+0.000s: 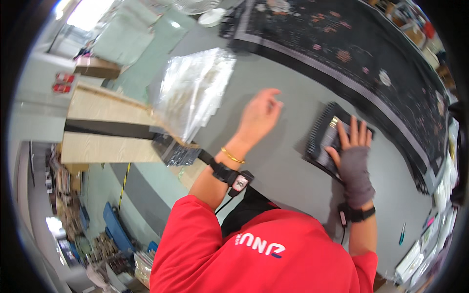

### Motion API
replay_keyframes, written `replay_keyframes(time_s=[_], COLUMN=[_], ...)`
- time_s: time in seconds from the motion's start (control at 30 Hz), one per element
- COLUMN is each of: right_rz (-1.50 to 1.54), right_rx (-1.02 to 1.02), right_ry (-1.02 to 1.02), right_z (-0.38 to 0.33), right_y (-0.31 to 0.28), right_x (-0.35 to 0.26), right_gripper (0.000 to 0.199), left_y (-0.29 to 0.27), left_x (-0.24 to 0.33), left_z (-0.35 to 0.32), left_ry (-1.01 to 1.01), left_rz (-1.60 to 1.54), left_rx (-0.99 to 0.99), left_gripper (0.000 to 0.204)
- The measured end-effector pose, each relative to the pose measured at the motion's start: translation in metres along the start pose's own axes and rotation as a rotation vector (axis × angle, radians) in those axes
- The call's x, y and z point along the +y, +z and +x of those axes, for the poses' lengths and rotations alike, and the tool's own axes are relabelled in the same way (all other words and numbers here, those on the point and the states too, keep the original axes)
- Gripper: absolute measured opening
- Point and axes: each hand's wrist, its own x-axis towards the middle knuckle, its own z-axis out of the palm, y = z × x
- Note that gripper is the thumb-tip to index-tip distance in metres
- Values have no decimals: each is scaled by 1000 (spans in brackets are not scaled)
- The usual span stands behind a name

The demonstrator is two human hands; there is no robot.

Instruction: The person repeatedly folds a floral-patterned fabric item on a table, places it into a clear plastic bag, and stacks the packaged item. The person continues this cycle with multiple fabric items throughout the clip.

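My right hand [352, 146], in a grey fingerless sleeve, lies with fingers spread on a folded black fringed cloth [325, 151]. The fringe runs along the cloth's left side, and a small gold-coloured mark shows near its top. My left hand [261, 113] hovers over the grey table [283, 161], apart from the cloth. Its fingers are loosely bent and apart, with nothing visible in them. To its left lies a stack of clear plastic bags [198, 90].
A large black floral cloth [337, 53] with a pale patterned border spreads across the far right. By the bags stands a wooden board [105, 141] with a dark stripe. A slim teal tool [402, 234] lies at the right. A white round lid-like object [211, 18] is at the back.
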Motion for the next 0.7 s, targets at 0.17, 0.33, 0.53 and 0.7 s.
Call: replay_keyframes(time_s=[0.17,0.33,0.53,0.7], right_rz=[-89,-119,137,223], right_rx=[-43,-64,217,222], right_ry=[58,71,-217,-661], right_z=[-35,-43,10,51], right_y=[-3,0,-90,-154], right_x=[37,48,-8,-94], right_gripper=[81,79,46,35], left_y=[-160,-195,-175,-105], left_x=[-80,-147,-48,109], left_z=[-19,-38,-5,-23], left_ry=[-246,-199,6,297], left_rz=[528,719,483,32], left_rx=[298,113,186,-367], left_gripper=[15,12,25,15])
